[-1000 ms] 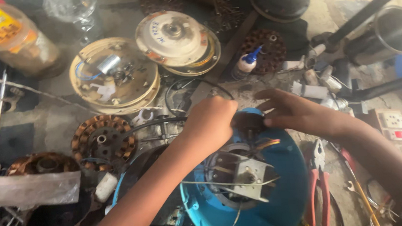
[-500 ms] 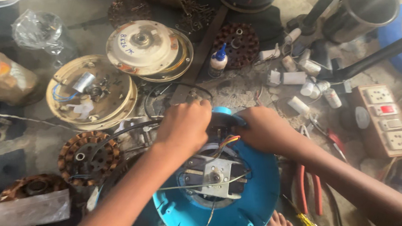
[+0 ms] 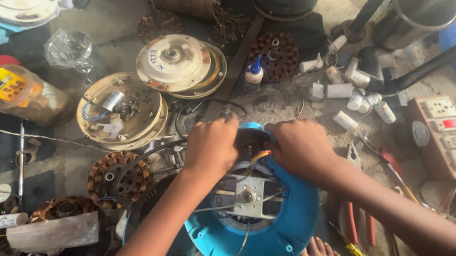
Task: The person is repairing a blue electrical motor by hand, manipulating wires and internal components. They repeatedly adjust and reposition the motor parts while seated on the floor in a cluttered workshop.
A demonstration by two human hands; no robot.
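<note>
Blue fan housing (image 3: 266,236) lies flat directly below you, motor (image 3: 245,195) facing up. Your left hand (image 3: 210,145) and right hand (image 3: 300,147) both grip its far rim, equally near, flanking the orange wire (image 3: 259,156) between them.

Both hands' fingertips hide behind the blue fan housing (image 3: 266,236) rim; its lower edge is cut off.
</note>
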